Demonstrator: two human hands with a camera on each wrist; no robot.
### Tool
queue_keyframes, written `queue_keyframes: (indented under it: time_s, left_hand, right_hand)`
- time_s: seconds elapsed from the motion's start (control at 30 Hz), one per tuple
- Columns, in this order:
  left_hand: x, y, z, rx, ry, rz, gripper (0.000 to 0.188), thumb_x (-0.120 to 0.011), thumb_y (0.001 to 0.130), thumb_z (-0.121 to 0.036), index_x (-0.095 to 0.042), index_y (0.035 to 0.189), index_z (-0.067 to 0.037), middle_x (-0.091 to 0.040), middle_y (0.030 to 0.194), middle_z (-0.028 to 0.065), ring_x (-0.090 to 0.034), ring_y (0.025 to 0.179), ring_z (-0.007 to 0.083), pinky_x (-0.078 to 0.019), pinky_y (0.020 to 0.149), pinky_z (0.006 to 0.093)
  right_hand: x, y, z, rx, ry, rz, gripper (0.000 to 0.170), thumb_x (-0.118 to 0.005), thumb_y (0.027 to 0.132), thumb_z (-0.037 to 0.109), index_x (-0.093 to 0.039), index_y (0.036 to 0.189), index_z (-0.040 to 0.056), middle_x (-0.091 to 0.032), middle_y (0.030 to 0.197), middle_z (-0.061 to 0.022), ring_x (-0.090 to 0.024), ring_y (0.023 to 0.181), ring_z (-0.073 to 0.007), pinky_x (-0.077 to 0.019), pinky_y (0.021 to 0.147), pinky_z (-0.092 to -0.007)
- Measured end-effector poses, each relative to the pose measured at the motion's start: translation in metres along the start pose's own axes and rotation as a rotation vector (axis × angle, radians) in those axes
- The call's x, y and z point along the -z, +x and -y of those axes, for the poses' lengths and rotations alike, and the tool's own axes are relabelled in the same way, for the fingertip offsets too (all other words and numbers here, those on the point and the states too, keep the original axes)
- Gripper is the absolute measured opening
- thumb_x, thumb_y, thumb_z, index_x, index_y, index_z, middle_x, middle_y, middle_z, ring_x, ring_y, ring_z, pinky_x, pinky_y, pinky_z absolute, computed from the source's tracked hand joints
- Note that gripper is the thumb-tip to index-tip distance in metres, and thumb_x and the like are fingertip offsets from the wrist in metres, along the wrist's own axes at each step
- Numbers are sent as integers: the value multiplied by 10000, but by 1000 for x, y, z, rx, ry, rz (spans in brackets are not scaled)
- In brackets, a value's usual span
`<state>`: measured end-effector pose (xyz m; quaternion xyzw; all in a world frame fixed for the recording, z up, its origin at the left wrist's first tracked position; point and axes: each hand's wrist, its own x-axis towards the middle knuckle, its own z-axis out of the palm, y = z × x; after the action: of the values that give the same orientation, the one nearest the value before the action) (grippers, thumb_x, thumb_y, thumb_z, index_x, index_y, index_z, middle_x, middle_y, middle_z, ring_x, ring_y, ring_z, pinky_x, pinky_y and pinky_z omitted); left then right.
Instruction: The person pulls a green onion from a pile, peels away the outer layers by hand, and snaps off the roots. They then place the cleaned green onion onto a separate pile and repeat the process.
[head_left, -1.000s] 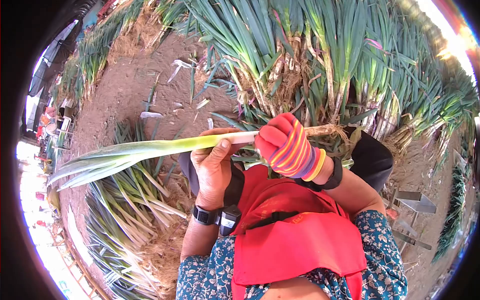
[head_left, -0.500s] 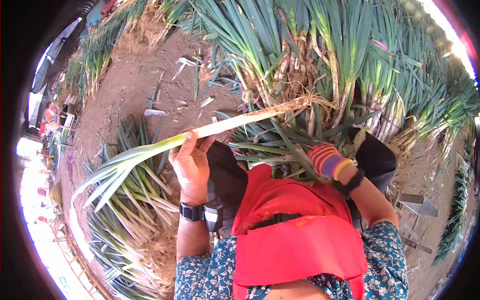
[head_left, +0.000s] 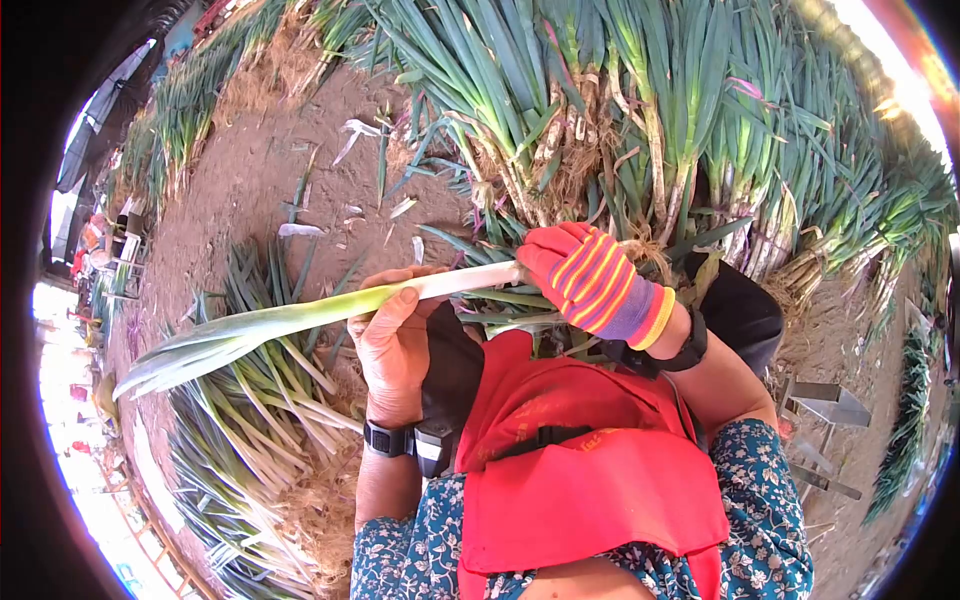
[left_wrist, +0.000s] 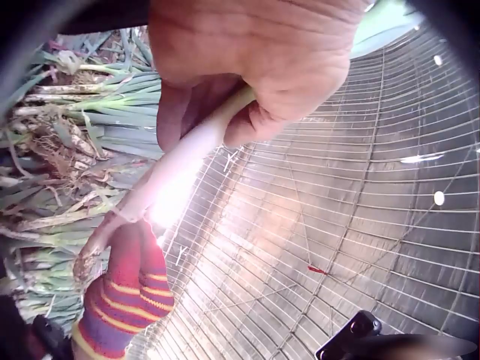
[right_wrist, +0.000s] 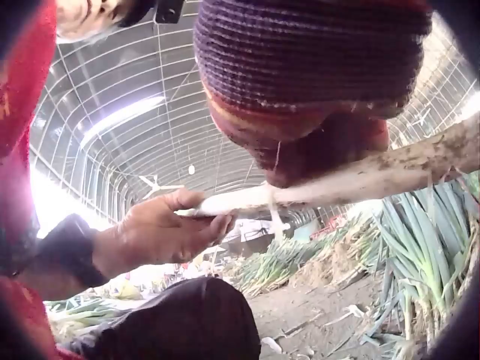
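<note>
A long green onion (head_left: 330, 303) lies crosswise over the lap, leaves to the left and root end to the right. My bare left hand (head_left: 392, 335) pinches it where green turns to white, thumb on top. My right hand (head_left: 597, 285), in a striped knit glove, grips the white shank nearer the roots, hiding part of it. In the right wrist view a thin strip of outer skin (right_wrist: 275, 219) hangs from the shank just below the gloved fingers. The brownish root end (left_wrist: 88, 264) sticks out past the glove in the left wrist view.
Upright bunches of green onions (head_left: 640, 110) stand close ahead and to the right. On the left a pile of green onions (head_left: 260, 400) lies on the soil. Peel scraps (head_left: 300, 230) dot the bare ground (head_left: 250, 190). A metal stand (head_left: 830, 402) is at the right.
Half a second ago the gloved right hand was down near the right knee, away from the green onion. It has come back onto the shank, and the root end has dropped lower.
</note>
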<state>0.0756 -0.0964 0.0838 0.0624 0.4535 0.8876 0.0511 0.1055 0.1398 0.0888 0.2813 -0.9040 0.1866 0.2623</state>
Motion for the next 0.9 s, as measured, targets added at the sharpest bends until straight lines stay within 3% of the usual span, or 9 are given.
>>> queue_keyframes:
  time_s: [0.17,0.27,0.37,0.43,0.5,0.6,0.63,0.73,0.9]
  left_hand:
    - [1,-3,6,54,-18,75,194,-594,804,-15,-581,995,14,-623,984,197,-627,946,340,-536,846,459]
    - [1,-4,10,56,2,84,195,-591,800,-8,-578,993,16,-622,981,197,-629,941,338,-538,844,459]
    - [6,-4,7,61,-6,60,197,-592,798,-3,-578,993,18,-622,984,192,-630,941,336,-541,840,456]
    - [11,-3,3,60,6,45,196,-591,798,-1,-578,993,20,-623,984,190,-630,940,333,-544,835,453]
    - [14,-3,3,55,22,25,195,-591,799,2,-578,992,21,-624,984,188,-630,939,331,-546,829,450]
    - [8,0,9,80,6,33,190,-594,803,-3,-579,991,24,-626,982,181,-629,938,326,-547,827,454]
    - [3,-2,11,72,-1,42,190,-597,805,-7,-580,992,21,-626,982,180,-629,937,326,-546,827,457]
    - [-4,-5,8,63,-23,56,190,-601,807,-14,-581,995,13,-624,985,180,-628,938,327,-543,832,463]
    - [4,-7,5,94,-61,96,194,-601,803,-8,-582,996,1,-620,994,190,-625,943,340,-538,841,468]
  right_hand:
    - [-5,-5,2,-52,9,-28,237,-663,661,42,-569,877,21,-572,852,-132,-572,769,-320,-475,659,-414]
    - [-4,-6,-6,-227,64,-47,189,-655,654,42,-500,763,49,-536,710,-137,-550,675,-365,-461,575,-430]
    - [-3,-21,-29,-312,-151,-75,169,-646,670,47,-511,770,57,-536,680,-126,-551,661,-353,-454,560,-419]
    - [0,-33,-44,-485,-154,-140,167,-653,683,50,-552,816,61,-578,722,-133,-572,695,-354,-469,568,-397]
    - [7,-34,-45,-257,-14,-237,248,-698,687,168,-586,877,54,-582,711,-145,-582,689,-353,-472,576,-419]
    - [24,-12,0,-152,68,-8,553,-761,644,181,-563,1134,21,-591,1040,-149,-563,951,-338,-462,775,-417]
    - [21,-7,8,-179,46,76,561,-763,641,180,-552,1134,15,-570,1069,-156,-552,972,-330,-452,809,-409]
    - [2,-10,6,-118,34,43,539,-757,648,156,-549,1126,19,-581,1031,-144,-566,932,-321,-466,776,-399]
    - [-4,-14,5,-51,193,20,375,-723,681,82,-587,1021,5,-612,903,-135,-602,765,-325,-494,642,-388]
